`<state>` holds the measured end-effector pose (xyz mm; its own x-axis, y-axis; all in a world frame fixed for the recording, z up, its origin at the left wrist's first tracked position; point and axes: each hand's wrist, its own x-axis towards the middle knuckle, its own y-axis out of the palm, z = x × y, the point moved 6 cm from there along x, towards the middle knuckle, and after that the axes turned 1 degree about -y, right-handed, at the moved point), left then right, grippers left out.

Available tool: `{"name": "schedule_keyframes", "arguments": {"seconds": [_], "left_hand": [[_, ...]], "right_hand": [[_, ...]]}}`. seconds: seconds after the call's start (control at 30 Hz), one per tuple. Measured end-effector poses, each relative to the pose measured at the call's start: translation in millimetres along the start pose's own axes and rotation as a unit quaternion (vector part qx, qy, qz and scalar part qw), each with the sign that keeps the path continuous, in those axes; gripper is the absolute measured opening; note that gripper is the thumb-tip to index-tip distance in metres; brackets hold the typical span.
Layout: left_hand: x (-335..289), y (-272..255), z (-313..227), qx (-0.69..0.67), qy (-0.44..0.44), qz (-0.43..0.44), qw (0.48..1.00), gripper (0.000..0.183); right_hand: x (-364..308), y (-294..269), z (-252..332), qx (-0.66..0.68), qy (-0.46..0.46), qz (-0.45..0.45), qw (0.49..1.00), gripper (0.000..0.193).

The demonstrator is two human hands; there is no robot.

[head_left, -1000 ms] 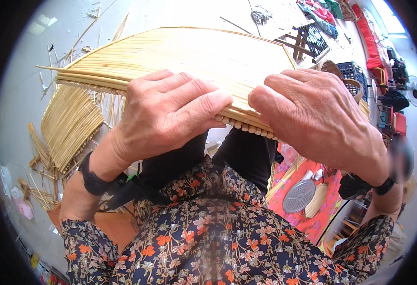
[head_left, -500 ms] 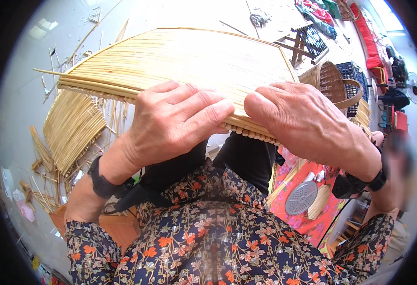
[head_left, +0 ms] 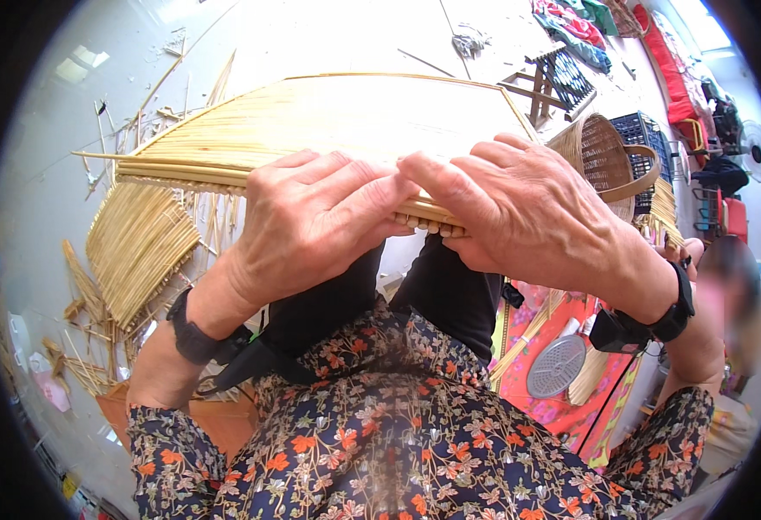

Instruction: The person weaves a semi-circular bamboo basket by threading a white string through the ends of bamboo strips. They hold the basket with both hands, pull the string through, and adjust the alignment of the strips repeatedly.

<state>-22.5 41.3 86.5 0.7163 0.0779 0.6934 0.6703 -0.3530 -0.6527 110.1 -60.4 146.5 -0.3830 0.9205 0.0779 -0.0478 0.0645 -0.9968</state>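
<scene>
Far left: loose strips [head_left: 94, 347] lying scattered on the floor [head_left: 42, 173], with a smaller fanned mat piece [head_left: 138, 247] just beside them. No packages, labels or signs showing on that side.

Centre: holding a large flat mat [head_left: 328, 121] of parallel pale strips up over the lap, near edge facing in, far edge framed by a thin curved strip. Left hand [head_left: 311, 221] gripping the near edge, fingers curled over the top, thumb hidden beneath. Right hand [head_left: 527, 217] clamping the same edge just beside it, fingertips nearly touching the left's. Cut strip ends [head_left: 428, 227] poking out between the two hands. Black wrist straps on both arms.

Handling, as a judgement: looking light, stiff along the strips, flexing across them; brittle at the ends and likely splitting if bent hard. Best taking hold at the bound near edge with both hands spread, not at the loose fringe on the left.

Right: woven basket [head_left: 601, 156] with a handle standing behind the right hand, dark crates [head_left: 649, 130] past it, a small wooden stand [head_left: 553, 82] further back. Round grey perforated disc [head_left: 555, 368] lying on pink patterned cloth [head_left: 605, 407] below the right wrist. Red and green fabric piled at top right; no readable signs there, too small to tell.
</scene>
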Motion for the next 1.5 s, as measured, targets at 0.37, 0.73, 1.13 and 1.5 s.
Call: {"name": "schedule_keyframes", "arguments": {"seconds": [0.37,0.73,1.13,1.5], "left_hand": [[10,7,19,0.001,-0.086,-0.05,0.995,0.039],[1,26,-2,0.014,-0.174,-0.059,0.983,0.044],[-5,39,-4,0.018,-0.156,-0.035,0.987,0.044],[6,31,17,0.024,-0.224,-0.079,0.971,0.042]], "right_hand": [[-10,-25,-10,-0.106,0.016,-0.12,0.987,0.057],[-89,87,15,0.605,0.41,-0.342,0.59,0.024],[-54,131,1,0.679,0.367,-0.398,0.495,0.014],[-65,178,31,0.587,0.41,-0.345,0.607,0.007]]}}
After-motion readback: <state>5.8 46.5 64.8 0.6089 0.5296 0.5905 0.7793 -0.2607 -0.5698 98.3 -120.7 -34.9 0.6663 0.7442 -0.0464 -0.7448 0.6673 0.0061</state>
